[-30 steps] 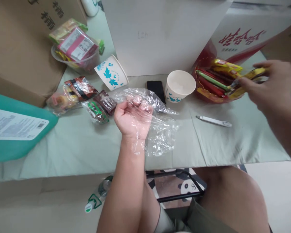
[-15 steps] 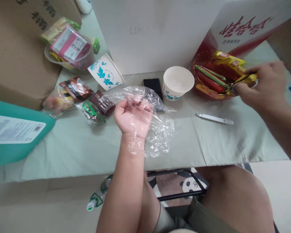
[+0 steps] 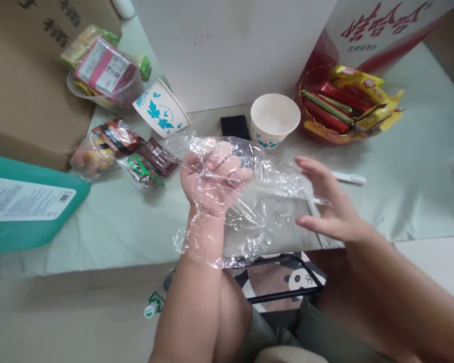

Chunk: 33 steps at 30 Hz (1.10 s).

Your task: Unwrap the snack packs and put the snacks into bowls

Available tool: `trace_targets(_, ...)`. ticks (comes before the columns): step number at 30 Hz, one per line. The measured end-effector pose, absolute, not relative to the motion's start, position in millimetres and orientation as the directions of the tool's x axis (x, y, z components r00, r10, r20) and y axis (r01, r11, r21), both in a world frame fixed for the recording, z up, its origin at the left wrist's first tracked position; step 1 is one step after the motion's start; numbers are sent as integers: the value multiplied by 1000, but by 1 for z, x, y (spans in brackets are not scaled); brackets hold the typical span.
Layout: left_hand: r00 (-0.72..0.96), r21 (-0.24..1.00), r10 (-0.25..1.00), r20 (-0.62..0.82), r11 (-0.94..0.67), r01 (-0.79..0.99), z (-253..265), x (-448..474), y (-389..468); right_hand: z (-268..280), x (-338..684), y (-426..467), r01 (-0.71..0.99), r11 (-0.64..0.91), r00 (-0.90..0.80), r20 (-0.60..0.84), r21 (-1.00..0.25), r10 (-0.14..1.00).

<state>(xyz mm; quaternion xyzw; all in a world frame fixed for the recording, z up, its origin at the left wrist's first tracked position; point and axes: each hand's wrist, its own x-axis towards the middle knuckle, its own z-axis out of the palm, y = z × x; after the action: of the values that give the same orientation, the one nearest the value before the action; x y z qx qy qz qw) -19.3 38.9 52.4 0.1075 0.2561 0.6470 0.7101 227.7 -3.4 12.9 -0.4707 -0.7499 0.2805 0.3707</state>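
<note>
Clear plastic film (image 3: pixel 258 214) is seemingly being arranged over the half-curled left hand (image 3: pixel 216 182), grip unclear, while at its three o'clock the splayed, ungripping right hand (image 3: pixel 335 207) is likely needing to pinch it.

Pale green tablecloth (image 3: pixel 423 156) gives widest passage at right, beyond the round red bowl (image 3: pixel 313 132) heaped with snack packets. Second lane near left, between teal plastic container (image 3: pixel 30 236) and left forearm (image 3: pixel 202 297). Far middle blocked by large white box (image 3: pixel 242 60); upright white paper cup (image 3: pixel 269 118) with blue leaves stands before it. Crumpled clear plastic bag (image 3: pixel 265 206) bars the centre, over the left hand (image 3: pixel 214 184), extending to the right hand (image 3: pixel 338 212); contact there unclear.
</note>
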Motion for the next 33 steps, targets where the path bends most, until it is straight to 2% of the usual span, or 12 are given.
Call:
trace_targets(4,151,447,982,-115,187,-875,48,-23,35,-16,199,-8,280,289,-72,281,-915,957)
trace_targets(6,212,493,973,-90,229,-839,47,-26,33,-20,198,3,273,270,33,290,-923,957)
trace_targets(10,306,587,948,-84,295,-754,49,-29,32,-19,203,22,317,280,91,323,-906,942)
trace_targets(12,299,669,947,-115,297,-682,49,-27,35,-18,207,26,282,310,177,367,-908,913)
trace_targets(15,148,783,961,-233,276,-558,47,-23,38,-20,220,26,219,350,301,405,-911,863)
trace_targets(17,55,796,951,-305,286,-533,45,-20,39,-25,231,24,214,310,256,359,-926,897)
trace_targets(19,35,786,942,-333,298,-542,43,-18,39,-31,241,21,273,278,117,319,-921,941)
trace_targets(22,54,765,940,-338,307,-566,42,-17,39,-36,247,17,392,347,-150,312,-852,938)
trace_targets(24,71,760,936,-346,324,-563,41,-18,38,-36,244,16,455,401,-243,322,-795,915)
trace_targets(26,80,776,939,-336,324,-542,39,-18,38,-33,239,17,517,408,-213,349,-753,913)
trace_targets(28,70,810,948,-309,301,-504,38,-19,37,-27,235,19,553,387,-97,404,-738,909)
trace_targets(33,92,916,962,-257,273,-293,29,-20,36,-10,237,19,490,392,189,534,-778,824)
